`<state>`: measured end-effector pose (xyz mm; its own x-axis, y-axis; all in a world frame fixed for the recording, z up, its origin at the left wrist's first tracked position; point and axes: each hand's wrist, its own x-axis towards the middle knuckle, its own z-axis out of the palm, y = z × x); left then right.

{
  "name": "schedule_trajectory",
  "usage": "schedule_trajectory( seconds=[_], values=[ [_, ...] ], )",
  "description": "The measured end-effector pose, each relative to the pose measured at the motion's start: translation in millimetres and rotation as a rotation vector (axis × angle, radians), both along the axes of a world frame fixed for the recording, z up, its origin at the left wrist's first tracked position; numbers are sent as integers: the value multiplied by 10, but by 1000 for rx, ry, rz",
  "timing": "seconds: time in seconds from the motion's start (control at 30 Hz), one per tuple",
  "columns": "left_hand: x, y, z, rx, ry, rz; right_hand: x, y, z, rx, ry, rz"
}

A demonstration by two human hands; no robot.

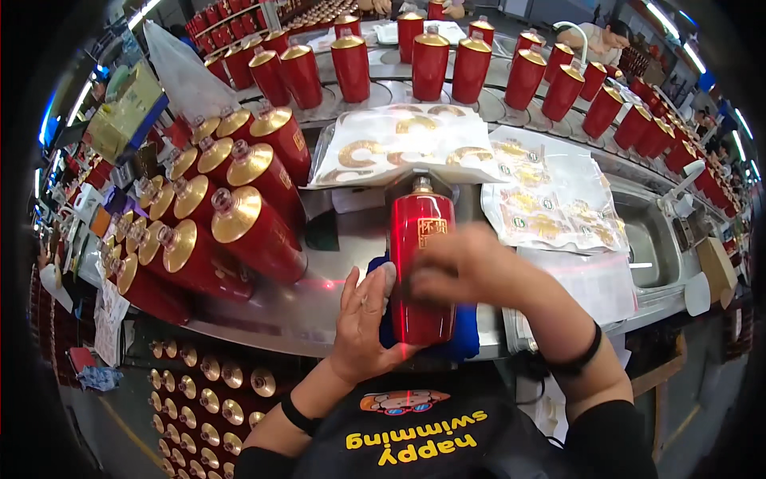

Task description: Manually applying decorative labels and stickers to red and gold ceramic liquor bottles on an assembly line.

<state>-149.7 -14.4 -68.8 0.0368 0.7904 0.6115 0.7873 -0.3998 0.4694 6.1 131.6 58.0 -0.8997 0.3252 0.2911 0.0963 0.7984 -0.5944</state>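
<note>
A glossy red bottle (423, 307) with a gold shoulder and gold square lettering lies before me on a blue cloth (465, 339), its neck pointing away. My left hand (363, 319) holds the bottle's lower left side, the fingers long against it and the thumb at its base. One fingertip has a whitish covering. Over the bottle's front, just below the gold lettering, is my right hand (459, 267). Motion smears its fingers, so whether they hold anything is hidden. A red laser line runs down the bottle and across the metal table (335, 307).
Several red bottles (255, 231) crowd the table at left. Sheets of gold labels (407, 144) and other label sheets (550, 191) lie beyond and right. More bottles line a curved conveyor (495, 100). A sink (650, 239) is at right. Another person (598, 44) works at the back.
</note>
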Motion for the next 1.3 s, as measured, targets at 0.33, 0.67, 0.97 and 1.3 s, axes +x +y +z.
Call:
schedule_trajectory(
  seconds=[0.33,0.67,0.97,1.3],
  values=[
    [-182,194,169,-35,26,-194,304,330,-566,113,349,-647],
    [-244,1108,496,-239,-384,87,799,33,-683,-277,401,-594],
    [-214,1557,520,-976,-1345,-268,934,-176,-649,-357,539,-462],
    [-850,-493,1138,146,-983,-12,834,-121,-504,-408,540,-486]
  ],
)
